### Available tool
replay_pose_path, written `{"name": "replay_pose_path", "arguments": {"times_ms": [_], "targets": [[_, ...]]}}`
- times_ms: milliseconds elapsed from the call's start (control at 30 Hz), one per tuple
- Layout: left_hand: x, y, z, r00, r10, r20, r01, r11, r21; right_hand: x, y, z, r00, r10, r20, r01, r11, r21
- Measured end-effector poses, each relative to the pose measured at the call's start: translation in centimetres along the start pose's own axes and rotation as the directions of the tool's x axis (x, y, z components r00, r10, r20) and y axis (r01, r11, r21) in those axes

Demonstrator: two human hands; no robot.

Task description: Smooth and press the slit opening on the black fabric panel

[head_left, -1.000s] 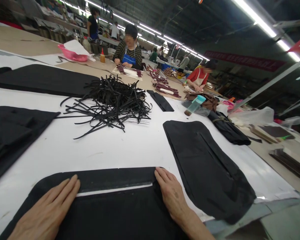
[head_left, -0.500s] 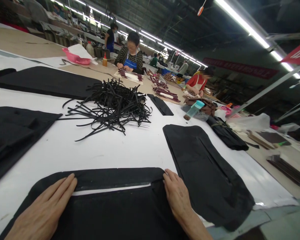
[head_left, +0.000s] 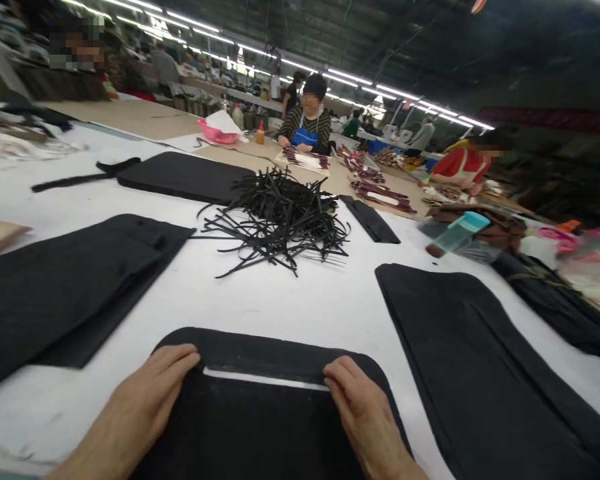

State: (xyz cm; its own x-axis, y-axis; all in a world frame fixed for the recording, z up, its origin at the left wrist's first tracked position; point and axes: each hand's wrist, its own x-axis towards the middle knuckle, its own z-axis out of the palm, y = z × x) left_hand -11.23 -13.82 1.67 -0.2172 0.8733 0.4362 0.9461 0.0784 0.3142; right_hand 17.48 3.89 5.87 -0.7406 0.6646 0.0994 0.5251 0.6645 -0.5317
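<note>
A black leather-like panel [head_left: 260,430] with rounded corners lies in front of me on the white tabletop [head_left: 230,310]. A long narrow slot [head_left: 265,379] runs across it near its far edge, showing white. My left hand [head_left: 153,393] is closed at the slot's left end, its fingers together on the black material. At the opposite end my right hand [head_left: 363,407] is closed too, with curled fingers gripping the panel beside the slot. The thumbs are mostly hidden. To the right lies a stack of similar black panels [head_left: 470,347].
Beyond the panel sits a tangled heap of thin black strips [head_left: 290,210]. Black folded material [head_left: 90,280] lies at left, a black slab [head_left: 180,175] farther back. A turquoise-lidded container [head_left: 457,233] stands tilted at right. Co-workers [head_left: 307,123] work across the table.
My view has swung left, so things appear farther right. My left hand, flat before, has drawn its fingers in at the slot's end. My right fingers have curled and moved to the slot.
</note>
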Motion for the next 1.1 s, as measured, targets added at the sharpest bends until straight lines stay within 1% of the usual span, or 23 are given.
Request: {"name": "replay_pose_path", "arguments": {"times_ms": [33,100,233,333,400,433,533,600,700,767,833,967,1033,1100], "targets": [[0.4,0.6,-0.5,1.0,0.007,0.006,-0.007,0.999,-0.053,0.4,-0.8,0.5,0.999,-0.04,0.021,0.04,0.999,0.018],[1.1,1.4,-1.0,0.998,-0.023,0.055,0.031,0.989,-0.147,1.4,-2.6,1.7,0.99,-0.125,0.064,0.123,0.992,0.032],[2.4,2.1,-1.4,0.973,-0.158,0.171,0.204,0.934,-0.295,3.5,-6.5,4.5,0.957,-0.255,0.142,0.262,0.964,-0.035],[3.3,2.3,-1.8,0.936,-0.256,0.244,0.333,0.867,-0.369,4.8,-8.3,6.0,0.946,-0.302,0.121,0.317,0.94,-0.13],[3.6,2.4,-1.9,0.915,-0.276,0.295,0.379,0.838,-0.392,5.4,-8.6,6.7,0.938,-0.334,0.089,0.346,0.917,-0.201],[3.6,2.5,-1.9,0.91,-0.27,0.313,0.381,0.841,-0.384,5.6,-8.5,7.0,0.934,-0.35,0.074,0.357,0.904,-0.236],[3.6,2.9,-1.6,0.91,-0.225,0.35,0.338,0.89,-0.307,5.6,-7.9,7.9,0.92,-0.387,0.063,0.385,0.863,-0.326],[3.6,3.1,-1.2,0.907,-0.193,0.373,0.302,0.917,-0.26,5.4,-7.6,8.6,0.902,-0.428,0.055,0.414,0.824,-0.388],[3.7,3.4,-0.9,0.904,-0.163,0.395,0.269,0.935,-0.231,5.0,-7.4,9.2,0.865,-0.499,0.045,0.459,0.754,-0.47],[3.8,3.5,-0.8,0.904,-0.144,0.403,0.245,0.946,-0.212,5.0,-7.4,9.3,0.862,-0.503,0.061,0.466,0.741,-0.483],[3.8,3.5,-0.8,0.904,-0.112,0.412,0.205,0.96,-0.188,5.2,-7.5,9.0,0.876,-0.474,0.09,0.46,0.764,-0.453],[3.7,3.2,-0.5,0.911,-0.019,0.412,0.076,0.99,-0.123,6.0,-7.7,8.0,0.907,-0.386,0.167,0.42,0.844,-0.334],[3.6,3.0,-0.2,0.916,0.007,0.402,0.039,0.994,-0.106,6.3,-7.7,7.5,0.917,-0.346,0.199,0.393,0.869,-0.3],[3.5,2.8,0.0,0.92,0.013,0.391,0.03,0.994,-0.103,6.6,-7.7,7.3,0.922,-0.323,0.215,0.375,0.882,-0.284]]}}
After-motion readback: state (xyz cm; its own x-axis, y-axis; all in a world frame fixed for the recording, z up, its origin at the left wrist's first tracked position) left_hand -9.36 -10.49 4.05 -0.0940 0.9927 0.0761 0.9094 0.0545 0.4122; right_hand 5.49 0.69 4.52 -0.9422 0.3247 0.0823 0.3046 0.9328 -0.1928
